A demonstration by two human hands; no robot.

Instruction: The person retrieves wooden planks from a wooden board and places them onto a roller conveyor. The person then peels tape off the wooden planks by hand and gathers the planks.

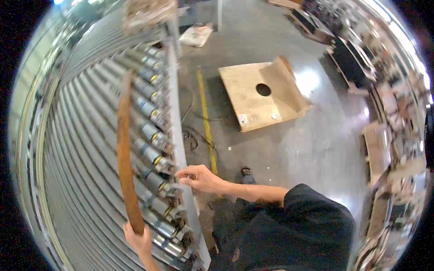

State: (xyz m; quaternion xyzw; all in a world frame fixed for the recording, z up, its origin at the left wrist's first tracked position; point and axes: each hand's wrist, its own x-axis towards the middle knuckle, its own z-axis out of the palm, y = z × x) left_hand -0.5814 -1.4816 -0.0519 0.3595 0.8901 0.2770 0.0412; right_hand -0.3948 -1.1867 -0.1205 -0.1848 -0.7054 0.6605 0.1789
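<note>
My left hand (139, 241) is closed around the near end of a long, narrow wooden strip (124, 149). The brown strip reaches away from me over the metal rollers (86, 153) of a conveyor and looks slightly curved in this wide view. My right hand (199, 178) is at the conveyor's pale side rail (177, 113), with thumb and fingers drawn together. Whatever sits between those fingertips, if anything, is too small to make out. Close to that hand are the roller ends (156, 158), with grey sleeves and yellow bands.
On the floor to the right lies a large wooden panel (244, 90) with a round hole and a raised side. A yellow line (204, 108) and dark cables (194, 137) run beside the conveyor. Stacked boards and boxes (379, 149) line the far right.
</note>
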